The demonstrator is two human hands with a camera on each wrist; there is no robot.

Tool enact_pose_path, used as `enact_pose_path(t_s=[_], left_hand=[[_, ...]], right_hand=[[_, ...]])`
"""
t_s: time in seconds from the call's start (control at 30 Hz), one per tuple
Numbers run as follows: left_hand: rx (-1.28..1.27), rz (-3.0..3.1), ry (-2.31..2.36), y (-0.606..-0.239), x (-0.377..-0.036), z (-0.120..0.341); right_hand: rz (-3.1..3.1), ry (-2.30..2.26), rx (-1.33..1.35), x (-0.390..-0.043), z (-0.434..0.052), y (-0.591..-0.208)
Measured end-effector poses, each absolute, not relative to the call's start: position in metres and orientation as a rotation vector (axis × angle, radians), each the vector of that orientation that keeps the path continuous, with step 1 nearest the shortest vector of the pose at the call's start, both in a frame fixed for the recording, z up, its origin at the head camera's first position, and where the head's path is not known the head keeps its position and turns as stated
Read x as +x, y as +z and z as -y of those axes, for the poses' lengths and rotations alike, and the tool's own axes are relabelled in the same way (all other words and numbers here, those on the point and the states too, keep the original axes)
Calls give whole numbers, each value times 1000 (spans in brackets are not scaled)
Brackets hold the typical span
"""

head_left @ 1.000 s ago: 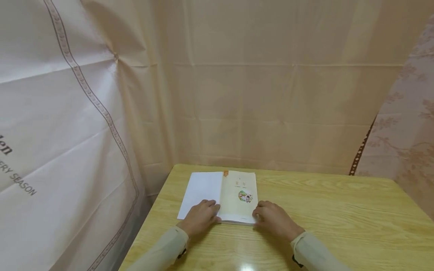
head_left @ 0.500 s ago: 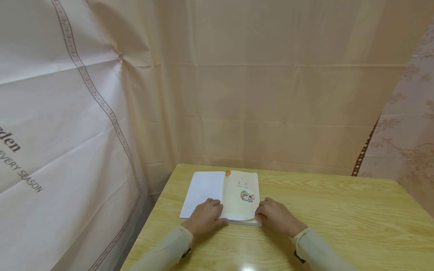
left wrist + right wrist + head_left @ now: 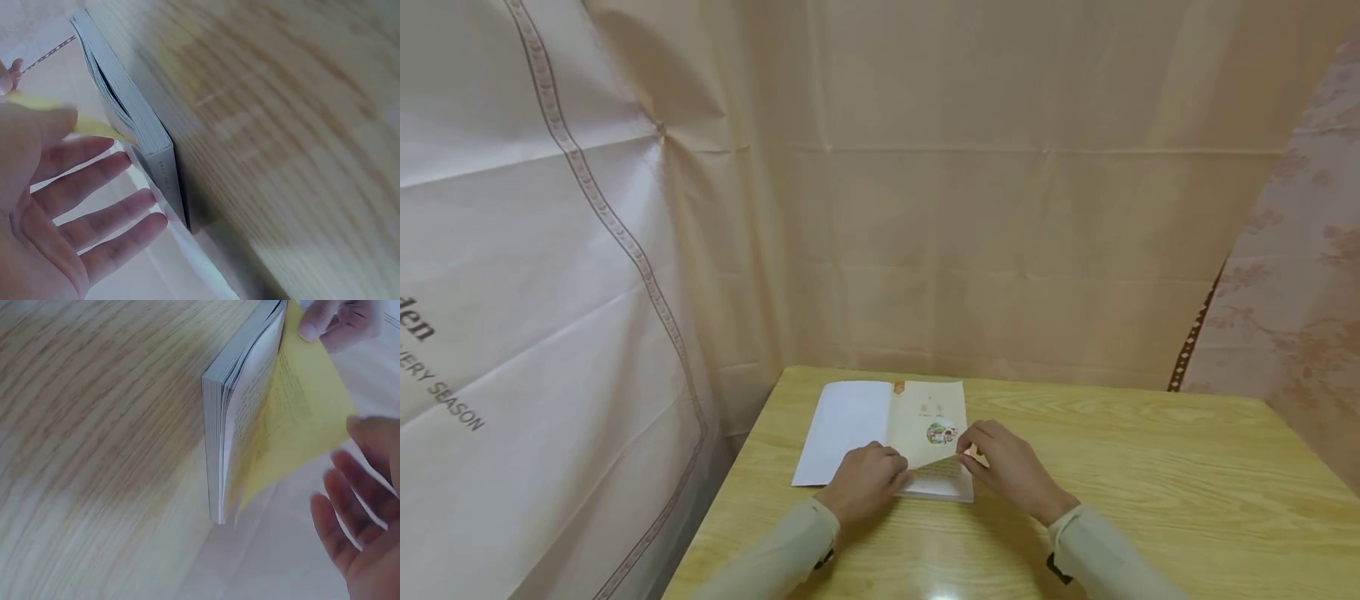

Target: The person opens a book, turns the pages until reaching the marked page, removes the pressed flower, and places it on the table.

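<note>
An open book [image 3: 936,493] lies on the table, its blank white left side [image 3: 853,425] flat and a cream page [image 3: 917,408] with a small colored picture lifted at its lower right corner. My right hand [image 3: 1011,471] pinches that corner between thumb and index finger; in the right wrist view the page [image 3: 306,394] slants up, with printed text beneath it. Near the spine, my left hand [image 3: 865,482] rests on the book, its fingers [image 3: 100,219] straight along the white side in the left wrist view and its thumb at the cream page.
The wood-grain table [image 3: 1150,475] extends to the right of the book. A beige cloth [image 3: 925,208] hangs behind it, with a white printed cloth [image 3: 550,333] on the left and a floral cloth [image 3: 1300,275] on the right.
The right hand has raised the cream page's lower right corner and brought it slightly up and left, baring text underneath. The left hand has shifted right, toward the spine.
</note>
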State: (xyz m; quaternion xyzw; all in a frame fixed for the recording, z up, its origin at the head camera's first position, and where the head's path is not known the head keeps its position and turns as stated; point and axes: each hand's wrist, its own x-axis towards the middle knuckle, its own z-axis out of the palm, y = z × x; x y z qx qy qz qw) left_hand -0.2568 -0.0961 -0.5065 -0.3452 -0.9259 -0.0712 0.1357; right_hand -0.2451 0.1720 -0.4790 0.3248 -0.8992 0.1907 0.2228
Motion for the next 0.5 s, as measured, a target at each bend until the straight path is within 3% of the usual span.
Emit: enact_pose_path(t_s=[0.13, 0.3, 0.5], left_hand=[[-876, 2641, -249, -507, -255, 102], [-662, 2506, -136, -502, -257, 112], [-668, 2445, 54, -496, -260, 122]], right_hand=[[2582, 609, 813, -244, -171, -480], [2755, 557, 891, -244, -170, -488], [2811, 472, 963, -244, -168, -499]])
